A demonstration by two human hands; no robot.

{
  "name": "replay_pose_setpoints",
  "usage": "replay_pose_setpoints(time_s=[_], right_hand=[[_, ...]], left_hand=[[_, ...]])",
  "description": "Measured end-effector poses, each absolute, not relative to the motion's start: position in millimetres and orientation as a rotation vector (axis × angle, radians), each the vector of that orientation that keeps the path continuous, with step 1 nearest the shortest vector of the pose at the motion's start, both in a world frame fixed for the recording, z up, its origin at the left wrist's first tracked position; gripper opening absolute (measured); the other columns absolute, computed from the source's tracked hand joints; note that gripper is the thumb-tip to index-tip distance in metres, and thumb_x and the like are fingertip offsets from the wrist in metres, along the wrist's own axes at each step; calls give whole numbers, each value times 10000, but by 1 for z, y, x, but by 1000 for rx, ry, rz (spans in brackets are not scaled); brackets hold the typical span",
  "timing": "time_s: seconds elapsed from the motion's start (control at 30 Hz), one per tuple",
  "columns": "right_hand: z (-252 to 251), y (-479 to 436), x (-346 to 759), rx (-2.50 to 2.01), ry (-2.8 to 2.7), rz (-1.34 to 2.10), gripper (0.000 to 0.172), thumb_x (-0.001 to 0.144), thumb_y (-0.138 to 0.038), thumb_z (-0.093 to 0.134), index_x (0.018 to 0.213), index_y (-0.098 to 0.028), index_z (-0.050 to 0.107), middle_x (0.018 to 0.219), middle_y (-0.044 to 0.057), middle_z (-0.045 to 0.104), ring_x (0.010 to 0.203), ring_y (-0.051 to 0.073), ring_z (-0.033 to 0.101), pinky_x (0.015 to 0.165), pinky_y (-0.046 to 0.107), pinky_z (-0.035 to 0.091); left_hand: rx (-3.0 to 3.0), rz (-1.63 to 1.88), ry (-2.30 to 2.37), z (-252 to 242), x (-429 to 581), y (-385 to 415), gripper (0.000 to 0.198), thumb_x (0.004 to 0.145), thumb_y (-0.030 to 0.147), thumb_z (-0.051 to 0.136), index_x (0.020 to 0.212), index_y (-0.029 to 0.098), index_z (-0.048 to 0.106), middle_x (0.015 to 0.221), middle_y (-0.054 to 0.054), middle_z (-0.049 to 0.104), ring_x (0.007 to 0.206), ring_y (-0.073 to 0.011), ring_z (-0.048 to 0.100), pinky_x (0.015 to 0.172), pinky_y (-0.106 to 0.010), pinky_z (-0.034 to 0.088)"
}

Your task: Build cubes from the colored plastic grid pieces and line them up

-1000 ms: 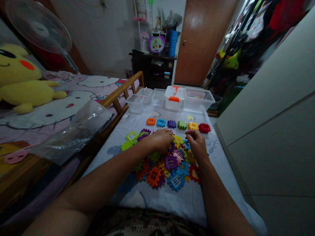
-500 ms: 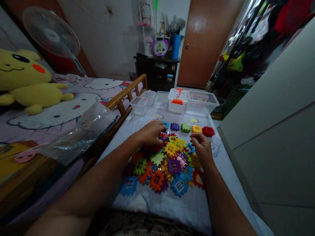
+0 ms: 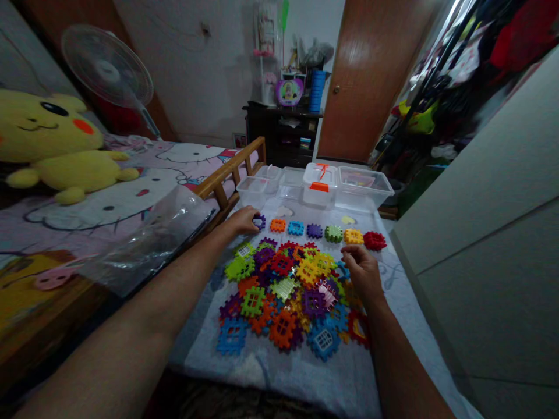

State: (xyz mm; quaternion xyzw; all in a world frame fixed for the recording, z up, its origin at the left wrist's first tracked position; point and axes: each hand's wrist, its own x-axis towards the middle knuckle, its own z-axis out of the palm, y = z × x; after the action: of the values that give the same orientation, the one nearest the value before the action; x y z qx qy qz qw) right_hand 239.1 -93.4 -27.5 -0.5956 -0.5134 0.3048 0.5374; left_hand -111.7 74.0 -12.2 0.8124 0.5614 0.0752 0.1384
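Note:
My left hand (image 3: pixel 245 221) reaches to the left end of a row of toy blocks, its fingers closed on a purple building block (image 3: pixel 260 222). To the right in that row lie an orange block (image 3: pixel 278 225), a light blue block (image 3: pixel 296 227), a second purple block (image 3: pixel 314 231), a green block (image 3: pixel 333 233), a yellow block (image 3: pixel 353 236) and a red block (image 3: pixel 374 240). Below them spreads a mixed pile of notched plastic blocks (image 3: pixel 283 289). My right hand (image 3: pixel 361 266) hovers at the pile's right edge, fingers curled together; whether they pinch anything is hidden.
Clear plastic bins (image 3: pixel 364 186) and a lidded box with orange clips (image 3: pixel 319 186) line the table's far end. At left are a wooden bed rail (image 3: pixel 227 174), a clear plastic bag (image 3: pixel 152 244) and a yellow plush toy (image 3: pixel 65 151). A white cabinet (image 3: pixel 489 233) stands at right.
My left hand has moved left from above the pile to the row's left end, uncovering the orange and light blue blocks. My right hand has barely moved.

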Motion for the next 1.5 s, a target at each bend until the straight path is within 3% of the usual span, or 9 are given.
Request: replay_pose_setpoints(time_s=[0.27,0.47,0.87,1.07,1.17,1.33,1.5], right_hand=[[-27,-94,239,-1439,-1244,707,209,758,-383,623,835,-191,658,718,1,602,646,159,532,619,293,416],[-28,-93,241,-1442,-1264,695,204,772,-378,621,842,-190,659,737,3,607,663,160,543,631,292,421],[-28,-93,240,-1447,-1278,703,212,768,-388,610,824,-187,650,711,-1,590,639,156,524,609,283,409],[-25,-94,239,-1460,-1322,687,203,771,-380,594,821,-191,649,726,6,607,644,162,535,623,288,424],[-25,-94,237,-1470,-1348,668,199,768,-377,587,811,-192,644,742,17,618,666,172,554,652,301,439],[-26,-95,237,-1482,-1436,636,205,782,-372,554,825,-193,644,775,39,653,720,190,594,701,320,466],[-31,-96,241,-1540,-1698,619,243,784,-354,581,943,-201,683,940,63,705,869,216,625,837,376,477]], left_hand=[[2344,192,1534,-26,-111,92,463,474,300,667,918,178,719,955,-76,693,951,-299,616,848,-334,481],[2330,155,1437,-26,-114,96,305,488,284,640,771,197,714,828,-71,677,847,-296,614,768,-345,470],[2204,301,1506,-30,-114,100,209,436,282,654,634,219,676,723,-48,661,785,-289,607,707,-334,474],[2268,175,1517,-27,-114,98,295,467,280,641,743,205,714,823,-53,694,859,-301,622,758,-338,480],[2267,168,1556,-26,-113,95,449,470,271,654,904,177,728,972,-91,703,969,-335,626,850,-365,485],[2260,294,1609,-24,-117,78,731,491,275,686,1205,129,628,1255,-161,618,1215,-372,536,1048,-413,414],[2264,539,1655,-28,-125,36,736,639,397,649,1315,130,537,1348,-153,542,1274,-336,493,1108,-431,372]])
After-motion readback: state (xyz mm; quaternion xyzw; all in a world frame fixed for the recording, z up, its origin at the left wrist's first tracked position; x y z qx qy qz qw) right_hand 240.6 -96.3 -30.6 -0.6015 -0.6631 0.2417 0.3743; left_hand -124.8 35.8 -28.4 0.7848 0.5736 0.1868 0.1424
